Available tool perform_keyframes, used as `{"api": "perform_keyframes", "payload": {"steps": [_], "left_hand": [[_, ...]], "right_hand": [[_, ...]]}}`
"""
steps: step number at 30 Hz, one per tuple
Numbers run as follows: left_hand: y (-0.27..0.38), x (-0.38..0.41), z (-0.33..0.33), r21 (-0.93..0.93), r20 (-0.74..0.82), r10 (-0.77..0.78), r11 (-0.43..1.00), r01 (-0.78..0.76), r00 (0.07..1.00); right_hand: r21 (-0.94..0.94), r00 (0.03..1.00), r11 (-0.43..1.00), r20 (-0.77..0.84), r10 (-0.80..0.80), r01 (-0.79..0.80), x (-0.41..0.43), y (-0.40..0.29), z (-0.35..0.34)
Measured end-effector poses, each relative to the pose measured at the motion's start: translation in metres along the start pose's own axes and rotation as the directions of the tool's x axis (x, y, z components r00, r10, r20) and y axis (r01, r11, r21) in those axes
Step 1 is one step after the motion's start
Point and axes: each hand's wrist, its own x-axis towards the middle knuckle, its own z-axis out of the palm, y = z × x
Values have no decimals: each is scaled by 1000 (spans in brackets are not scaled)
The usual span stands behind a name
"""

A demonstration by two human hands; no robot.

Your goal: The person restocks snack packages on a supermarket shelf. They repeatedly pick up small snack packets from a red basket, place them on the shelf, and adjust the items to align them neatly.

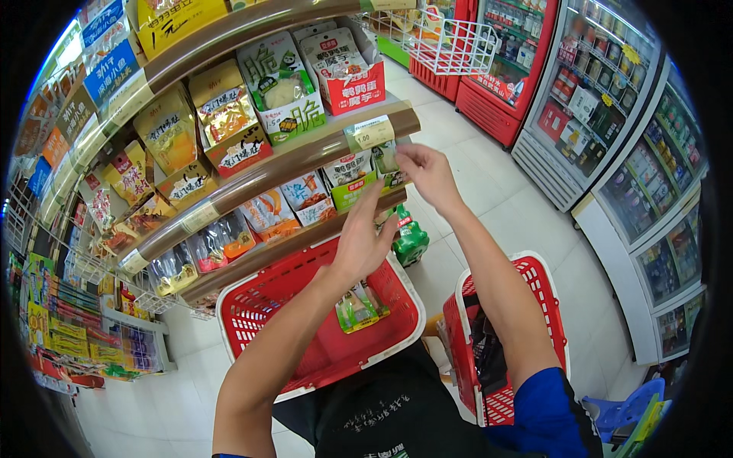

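Note:
My left hand (pixel 365 237) hangs over a red plastic shopping basket (pixel 229 326) with a white rim, thumb apart from the fingers and nothing visible in it. Inside the basket lies a green and yellow snack packet (pixel 359 314). My right hand (pixel 428 174) is at the right end of a lower shelf, its fingertips beside a green snack packet (pixel 385 157); whether they grip it cannot be made out. Just left of that packet stands a green display box (pixel 353 192) of snack packets. Further left are orange (pixel 269 214) and white-blue snack boxes (pixel 309 200).
Boxed snacks (pixel 280 86) fill the shelf above, behind a brown price rail (pixel 320 143). A second red basket (pixel 458 309) holds a dark bag (pixel 489 355). Green bottles (pixel 411 240) stand beside the shelf. Drinks fridges (pixel 578 109) line the right; a wire basket (pixel 458 48) juts out.

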Motion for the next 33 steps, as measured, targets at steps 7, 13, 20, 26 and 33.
{"api": "perform_keyframes", "payload": {"steps": [7,13,20,26,33], "left_hand": [[-12,82,27,-304,149,-346,875,376,926],[-31,82,38,-435,46,-366,830,348,930],[1,82,23,-484,192,-455,727,487,870],[5,75,27,-440,76,-462,780,446,884],[-29,62,34,-412,-39,-271,881,231,962]], "right_hand": [[-301,948,924,138,287,-236,75,28,14],[-568,995,822,56,84,-37,75,34,18],[-491,989,860,-20,147,-138,59,19,6],[-55,999,998,-45,-5,3,29,26,-2],[5,985,989,79,-151,151,-12,26,-19]]}}
